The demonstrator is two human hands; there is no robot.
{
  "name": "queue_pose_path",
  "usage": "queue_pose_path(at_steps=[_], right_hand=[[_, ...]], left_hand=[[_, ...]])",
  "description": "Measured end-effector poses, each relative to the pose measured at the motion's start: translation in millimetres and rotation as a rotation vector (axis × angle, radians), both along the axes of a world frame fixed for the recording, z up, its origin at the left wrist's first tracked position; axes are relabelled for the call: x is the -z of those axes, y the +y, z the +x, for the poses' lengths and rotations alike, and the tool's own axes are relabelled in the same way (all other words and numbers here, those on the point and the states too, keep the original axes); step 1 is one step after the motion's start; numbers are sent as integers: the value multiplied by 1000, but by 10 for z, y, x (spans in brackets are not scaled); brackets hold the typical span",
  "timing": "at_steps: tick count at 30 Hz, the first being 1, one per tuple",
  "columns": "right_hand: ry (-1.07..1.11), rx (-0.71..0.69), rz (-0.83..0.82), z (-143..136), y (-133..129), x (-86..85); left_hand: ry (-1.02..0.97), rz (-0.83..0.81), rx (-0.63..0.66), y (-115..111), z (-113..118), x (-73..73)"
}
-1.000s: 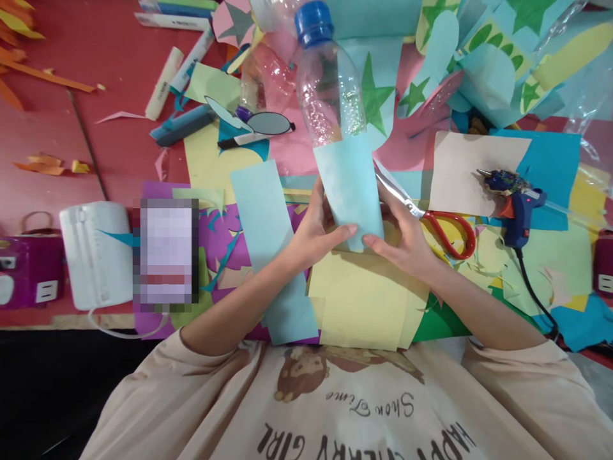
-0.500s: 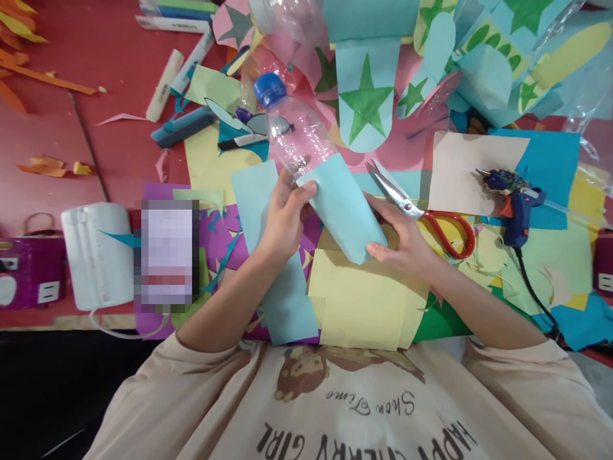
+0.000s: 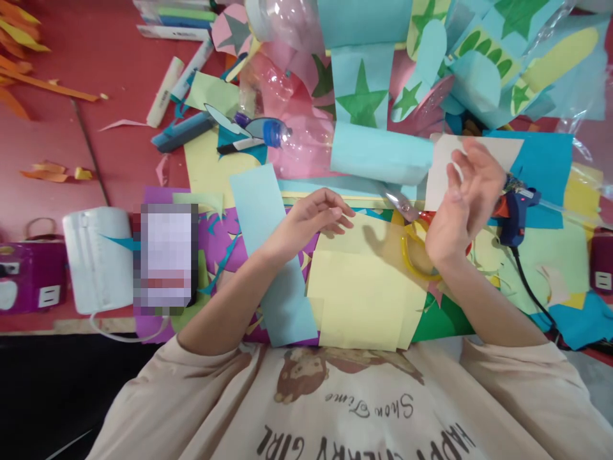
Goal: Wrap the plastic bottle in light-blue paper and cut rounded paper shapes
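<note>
A clear plastic bottle (image 3: 306, 142) with a blue cap lies on its side, its lower part wrapped in light blue paper (image 3: 380, 153). My left hand (image 3: 318, 220) hovers in front of it, fingers loosely stretched and holding nothing. Raised at the bottle's base end is my right hand (image 3: 467, 198), its fingers apart and slightly bent, with nothing in them. Scissors (image 3: 401, 203) lie below the bottle, their red handles partly behind my right hand. A yellow loop (image 3: 407, 255) shows beside them. Under my left forearm is a light blue paper strip (image 3: 275, 255).
To the right, a blue glue gun (image 3: 516, 217) rests on paper, its cord trailing forward. Yellow sheets (image 3: 366, 306) lie in front of me. On the left are a phone (image 3: 167, 255) and a white case (image 3: 98, 259). Paper pieces with green stars (image 3: 363, 96) crowd the back.
Both hands have let go of the wrapped bottle, which now lies sideways farther back. My right hand has moved up and right; my left hand has shifted slightly right and opened.
</note>
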State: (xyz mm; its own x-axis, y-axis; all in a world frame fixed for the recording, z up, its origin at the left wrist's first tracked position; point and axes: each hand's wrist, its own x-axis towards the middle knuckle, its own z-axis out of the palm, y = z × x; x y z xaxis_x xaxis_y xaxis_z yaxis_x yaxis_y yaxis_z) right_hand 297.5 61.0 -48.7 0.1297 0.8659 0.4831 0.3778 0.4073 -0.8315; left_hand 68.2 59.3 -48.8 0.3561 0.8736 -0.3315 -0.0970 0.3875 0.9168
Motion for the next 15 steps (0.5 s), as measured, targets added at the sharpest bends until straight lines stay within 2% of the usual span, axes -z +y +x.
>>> queue_pose_path(at_steps=[1, 3, 5, 7, 8, 11, 15], right_hand=[[-35, -17, 45, -2, -35, -21], [-99, -209, 51, -22, -100, -62], [-193, -472, -36, -53, -131, -93], [-291, -615, -160, -78, -121, -104], [-323, -616, -218, -85, -106, -100], [-327, -498, -312, -83, -62, -53], [-270, -403, -296, -67, -60, 34]], left_hand=[[3, 16, 5, -5, 2, -2], [14, 51, -26, -5, 1, -4], [46, 77, -68, 3, -2, -10], [88, 95, -108, 14, -8, -19], [109, 107, -130, 20, -13, -23], [215, 186, -207, 41, -53, -25], [508, 438, -330, 102, -201, -13]])
